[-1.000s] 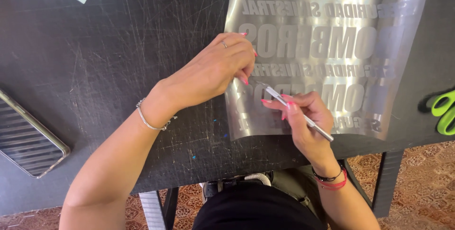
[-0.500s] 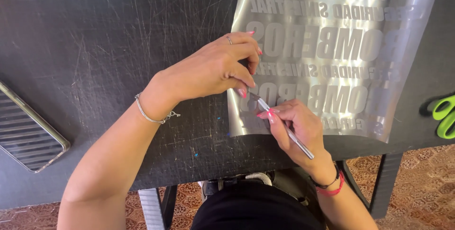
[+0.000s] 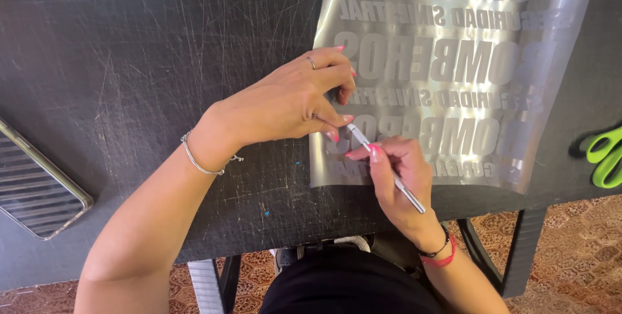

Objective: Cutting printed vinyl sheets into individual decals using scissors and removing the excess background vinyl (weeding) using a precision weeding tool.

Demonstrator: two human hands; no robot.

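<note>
Left hand presses fingertips on the silver sheet lying on the scratched desk; right hand grasps a thin metal tool, tip at the sheet's lower left

I note bare arms, pink nails. Left hand: ring, thin silver bracelet. Right hand: black and red wristbands. Black clothing below.

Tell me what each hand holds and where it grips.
Right hand grips a slim metal craft knife on its forward shaft, near the tip. Left hand holds nothing; its fingers press the silver vinyl sheet.
</note>
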